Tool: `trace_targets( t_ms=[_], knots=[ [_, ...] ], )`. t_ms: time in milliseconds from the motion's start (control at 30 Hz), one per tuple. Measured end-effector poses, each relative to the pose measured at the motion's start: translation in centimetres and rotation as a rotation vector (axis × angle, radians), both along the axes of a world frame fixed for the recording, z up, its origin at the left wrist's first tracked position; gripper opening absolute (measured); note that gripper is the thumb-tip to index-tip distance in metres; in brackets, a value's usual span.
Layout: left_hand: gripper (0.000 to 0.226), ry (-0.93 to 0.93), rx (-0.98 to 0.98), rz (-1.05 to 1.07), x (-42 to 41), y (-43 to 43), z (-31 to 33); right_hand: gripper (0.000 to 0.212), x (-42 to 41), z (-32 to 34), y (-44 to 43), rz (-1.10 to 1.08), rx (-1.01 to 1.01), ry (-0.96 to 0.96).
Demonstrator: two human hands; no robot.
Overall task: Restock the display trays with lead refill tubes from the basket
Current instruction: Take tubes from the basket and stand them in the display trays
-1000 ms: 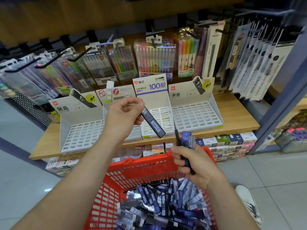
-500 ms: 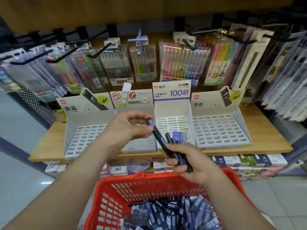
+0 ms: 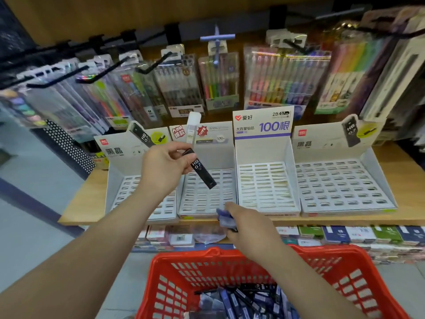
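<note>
Red basket [image 3: 322, 256] — black tube [image 3: 202, 172], white trays [image 3: 340, 180], dotted black panel [image 3: 69, 146].

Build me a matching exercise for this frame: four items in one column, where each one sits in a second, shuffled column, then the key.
Items
1. black HB 0.7 tube
2. bluish tubes
3. red basket
4. tray with the 100 header

Places
A. lowest in view, in front of the shelf
B. pinched by the left hand, over the second tray from the left
C. gripped in the right hand, at the shelf's front edge
D. third from the left on the shelf

Pairs: 1-B, 2-C, 3-A, 4-D.
</note>
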State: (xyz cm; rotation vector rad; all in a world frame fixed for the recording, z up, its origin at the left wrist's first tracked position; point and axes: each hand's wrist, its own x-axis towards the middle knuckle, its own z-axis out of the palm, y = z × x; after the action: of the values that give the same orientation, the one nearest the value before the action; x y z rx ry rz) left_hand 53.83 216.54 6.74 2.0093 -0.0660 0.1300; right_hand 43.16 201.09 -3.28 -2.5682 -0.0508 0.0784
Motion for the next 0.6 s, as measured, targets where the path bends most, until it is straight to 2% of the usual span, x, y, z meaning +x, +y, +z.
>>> trace_targets(
  t_ms=[133, 267, 467, 600],
  knots=[
    [0.016, -0.086, 0.127, -0.009, 2.5, 0.3, -0.9, 0.021, -0.3, -0.5, -0.4, 0.017, -0.034, -0.015],
    [0.018, -0.21, 0.334, -0.046, 3.2, 0.2, -1.7, 0.032, -0.7, -0.6, -0.8, -0.013, 0.021, -0.049],
    [0.019, -0.241, 0.452, -0.091, 3.0, 0.3, -3.0, 0.036, -0.7, -0.8, -1.0, -0.036, 0.128, -0.011],
    [0.021, -0.242, 0.465, -0.122, 2.9, 0.4, -3.4, 0.033, -0.6, -0.6, -0.9, -0.05, 0.164, 0.009]
  ],
)
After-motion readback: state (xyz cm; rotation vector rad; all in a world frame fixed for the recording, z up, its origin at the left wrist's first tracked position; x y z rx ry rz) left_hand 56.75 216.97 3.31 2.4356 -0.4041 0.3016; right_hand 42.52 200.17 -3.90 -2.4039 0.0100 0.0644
